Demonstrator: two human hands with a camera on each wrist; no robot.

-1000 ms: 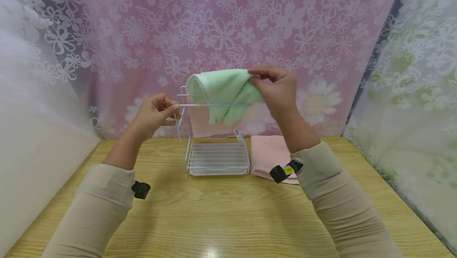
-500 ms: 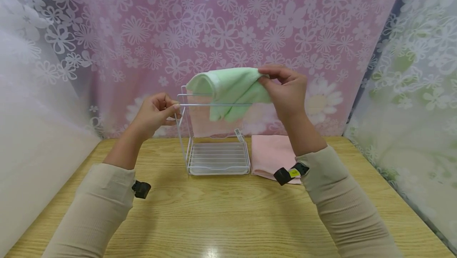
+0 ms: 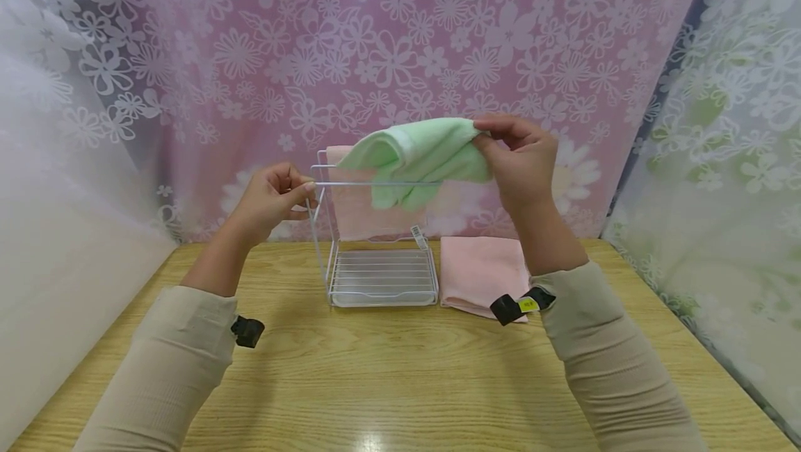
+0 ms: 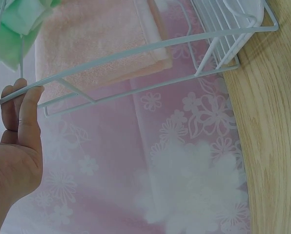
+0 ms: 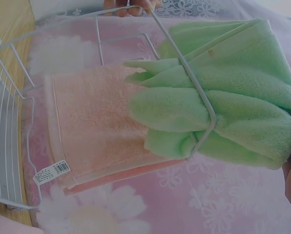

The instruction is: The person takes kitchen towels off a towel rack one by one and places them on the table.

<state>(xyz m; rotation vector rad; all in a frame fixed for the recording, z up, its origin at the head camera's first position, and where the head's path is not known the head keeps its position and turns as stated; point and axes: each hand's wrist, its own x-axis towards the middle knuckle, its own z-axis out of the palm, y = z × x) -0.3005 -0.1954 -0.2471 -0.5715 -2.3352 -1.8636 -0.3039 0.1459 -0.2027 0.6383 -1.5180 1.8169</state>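
A white wire rack [image 3: 344, 183] stands on the table, a tray in its base. At its upper left front corner, my left hand [image 3: 272, 198] pinches the wire between thumb and fingers. My right hand [image 3: 522, 160] pinches a light green towel [image 3: 432, 146] by its right end, at the rack's upper right. The green towel's folds hang down behind the front rail and across the top bars, as the right wrist view [image 5: 218, 92] also shows. Over the rearmost bar hangs a peach towel [image 3: 375, 212], partly hidden by the green one.
A folded pink towel [image 3: 478, 268] lies on the wooden table [image 3: 375, 375] just right of the rack. A barcode tag [image 5: 51, 172] sticks out by the peach towel's lower edge. Flowered curtains [image 3: 400, 35] close off the back and both sides.
My right hand has moved to the right, drawing the green towel along; its left end has slid off the rear bar area, baring more peach towel. My left hand has stayed on the rack corner.
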